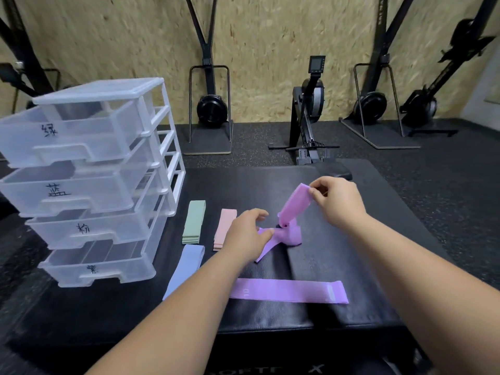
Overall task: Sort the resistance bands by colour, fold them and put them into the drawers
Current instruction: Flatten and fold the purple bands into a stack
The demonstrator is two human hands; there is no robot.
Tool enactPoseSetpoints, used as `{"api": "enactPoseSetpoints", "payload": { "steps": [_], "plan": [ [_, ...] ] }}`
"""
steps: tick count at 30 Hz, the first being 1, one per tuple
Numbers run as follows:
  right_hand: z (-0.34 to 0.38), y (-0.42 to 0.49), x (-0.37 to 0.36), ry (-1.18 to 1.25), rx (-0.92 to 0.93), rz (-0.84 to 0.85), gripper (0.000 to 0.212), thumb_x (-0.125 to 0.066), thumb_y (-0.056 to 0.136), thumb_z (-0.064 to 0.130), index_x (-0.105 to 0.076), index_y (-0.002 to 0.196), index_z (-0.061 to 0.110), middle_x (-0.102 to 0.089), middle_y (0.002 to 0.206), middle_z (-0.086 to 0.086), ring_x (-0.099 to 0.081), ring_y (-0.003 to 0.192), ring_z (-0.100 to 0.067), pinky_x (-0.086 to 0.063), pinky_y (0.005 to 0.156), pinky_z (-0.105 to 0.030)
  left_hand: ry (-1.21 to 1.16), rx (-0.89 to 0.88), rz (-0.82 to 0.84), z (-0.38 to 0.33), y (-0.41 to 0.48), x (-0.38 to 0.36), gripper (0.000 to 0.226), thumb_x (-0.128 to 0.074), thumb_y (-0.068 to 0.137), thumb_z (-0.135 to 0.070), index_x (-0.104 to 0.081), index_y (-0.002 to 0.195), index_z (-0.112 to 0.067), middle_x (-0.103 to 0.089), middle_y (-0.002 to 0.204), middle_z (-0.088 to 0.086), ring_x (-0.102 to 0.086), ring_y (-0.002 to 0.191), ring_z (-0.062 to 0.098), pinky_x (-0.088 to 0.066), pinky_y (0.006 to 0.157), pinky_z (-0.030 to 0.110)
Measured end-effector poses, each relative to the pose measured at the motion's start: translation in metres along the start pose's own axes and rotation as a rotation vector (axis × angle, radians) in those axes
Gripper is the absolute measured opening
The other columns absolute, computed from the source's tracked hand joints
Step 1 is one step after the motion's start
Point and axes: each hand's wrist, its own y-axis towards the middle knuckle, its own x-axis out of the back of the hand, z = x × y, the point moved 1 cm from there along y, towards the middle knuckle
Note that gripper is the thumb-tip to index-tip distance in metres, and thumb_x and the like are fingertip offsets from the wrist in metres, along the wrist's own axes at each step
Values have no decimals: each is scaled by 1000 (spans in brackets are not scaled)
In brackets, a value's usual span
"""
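The likeliest slip is a crooked fold: the purple band (293, 205) is twisted and bunched at its middle, so bringing the ends together as it lies would probably lock the twist in and leave a lumpy bundle that sits badly in a drawer. The stretchy fabric could also spring out of a light pinch. The right hand (338, 201) pinches the band's far end between thumb and fingertips and holds it raised, while the left hand (247, 234) has its fingers curled on the other end, low against the black padded box (351, 266), right of centre. That left hand is just beside the folded pink band (225, 228), so a sideways tug might nudge the stack. A second purple band (286, 291) lies flat and unfolded nearer, between the forearms, where a dropped arm could drag it. The held band looks soft, wide and matte lilac. The drawer unit (89, 180) stands far left, its drawers pulled open.
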Motion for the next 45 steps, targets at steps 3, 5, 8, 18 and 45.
{"api": "enactPoseSetpoints", "payload": {
  "steps": [3,5,8,18,45],
  "plan": [
    [6,10,10,5,54,-47,7,-70,97,30,-77,96,29,-76,85,11,-70,81,-16,-58,79,-37,3,-48,-30,-24,11,8,45,-73,97,-35,-60,141,-32,-61,137,-16,-65,101,6,-47,91,24],
    [12,11,13,24,108,-21,6,-72,97,30,-78,97,29,-76,86,12,-69,80,-13,-58,79,-36,14,-103,-51,-44,18,14,49,-72,98,-36,-57,145,-34,-59,139,-19,-65,101,5,-42,85,23],
    [17,4,9,37,224,29,4,-77,94,28,-79,97,30,-76,85,12,-68,78,-10,-58,78,-35,33,-187,-36,-64,27,19,50,-72,98,-35,-56,146,-33,-58,139,-19,-66,100,6,-47,88,28],
    [10,-25,-16,234,171,208,32,-83,89,31,-64,114,35,-75,93,14,-69,86,0,-54,78,-21,167,-176,1,-55,28,15,4,-69,98,-33,-71,95,-32,-71,84,-12,-70,76,12,-56,72,33],
    [-74,-70,-33,-72,29,545,16,-85,85,33,-72,93,28,-74,86,8,-69,84,-17,-55,80,-34,-517,313,-386,51,-14,28,9,-72,99,-27,-77,97,-19,-76,94,0,-69,82,17,-50,68,24]
  ]
}}
